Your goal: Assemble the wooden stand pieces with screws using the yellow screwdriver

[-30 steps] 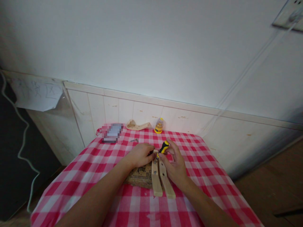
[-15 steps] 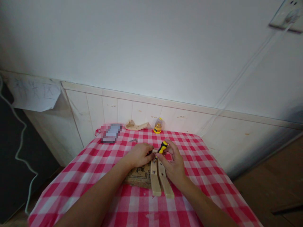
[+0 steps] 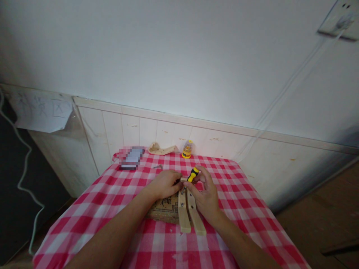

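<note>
My right hand [image 3: 206,194] is closed round a short yellow-and-black screwdriver [image 3: 193,175], whose tip points down at the far end of two pale wooden slats [image 3: 187,212]. The slats lie side by side on a carved wooden board [image 3: 165,207] on the red-and-white checked tablecloth [image 3: 112,194]. My left hand [image 3: 165,184] rests curled on the far end of the board and slats, pressing them down next to the screwdriver tip.
At the table's far edge by the wall lie a blurred dark flat object [image 3: 131,157], a curved wooden piece [image 3: 162,149] and a small yellow-capped jar [image 3: 187,149]. A loose screw [image 3: 159,166] lies behind my left hand. Bare floor [image 3: 322,220] shows on the right.
The view has shifted slightly. Both hands stay in place on the slats, and the screwdriver handle has barely moved.
</note>
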Tool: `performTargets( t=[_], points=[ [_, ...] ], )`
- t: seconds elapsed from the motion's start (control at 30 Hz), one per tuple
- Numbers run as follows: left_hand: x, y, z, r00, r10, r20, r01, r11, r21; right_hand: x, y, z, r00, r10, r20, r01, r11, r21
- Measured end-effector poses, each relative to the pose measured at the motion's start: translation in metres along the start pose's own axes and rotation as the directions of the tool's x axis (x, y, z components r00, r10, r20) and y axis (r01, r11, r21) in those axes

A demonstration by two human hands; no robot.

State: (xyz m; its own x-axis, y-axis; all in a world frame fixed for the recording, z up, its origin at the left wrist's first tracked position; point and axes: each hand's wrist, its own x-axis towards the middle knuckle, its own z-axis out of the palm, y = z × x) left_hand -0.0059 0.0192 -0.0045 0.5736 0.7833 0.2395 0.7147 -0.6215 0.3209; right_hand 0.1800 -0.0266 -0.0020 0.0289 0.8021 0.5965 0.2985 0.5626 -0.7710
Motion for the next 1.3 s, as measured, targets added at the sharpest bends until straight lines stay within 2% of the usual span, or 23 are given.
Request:
performTargets(
  t=[0.27,0.43,0.57,1.07,1.3],
  points=[
    [0.001,-0.0022,0.0023,1.0,-0.002,0.002,0.002,1.0,0.001,-0.0018,0.0045,0.0007,1.0,-0.009,-0.015,0.008,1.0,-0.027],
    [0.0008,-0.0012,0.0008,1.0,-0.002,0.005,0.002,1.0,-0.001,-0.0058,0.0087,-0.0027,0.994,-0.11,0.004,0.11,0.987,-0.115],
    [0.0005,0.0002,-0.0003,1.0,-0.003,0.003,0.003,1.0,0.0,-0.0077,0.0082,-0.0049,0.985,-0.163,0.051,0.167,0.981,-0.098],
    [0.0,0.0015,-0.0017,1.0,-0.009,0.016,0.009,1.0,-0.011,-0.0013,0.0009,-0.0045,0.993,-0.115,0.03,0.117,0.991,-0.063],
    [0.0003,0.0017,-0.0023,1.0,-0.014,0.022,0.015,1.0,-0.023,-0.0046,0.004,-0.0053,0.986,-0.167,0.026,0.169,0.982,-0.085]
  ],
)
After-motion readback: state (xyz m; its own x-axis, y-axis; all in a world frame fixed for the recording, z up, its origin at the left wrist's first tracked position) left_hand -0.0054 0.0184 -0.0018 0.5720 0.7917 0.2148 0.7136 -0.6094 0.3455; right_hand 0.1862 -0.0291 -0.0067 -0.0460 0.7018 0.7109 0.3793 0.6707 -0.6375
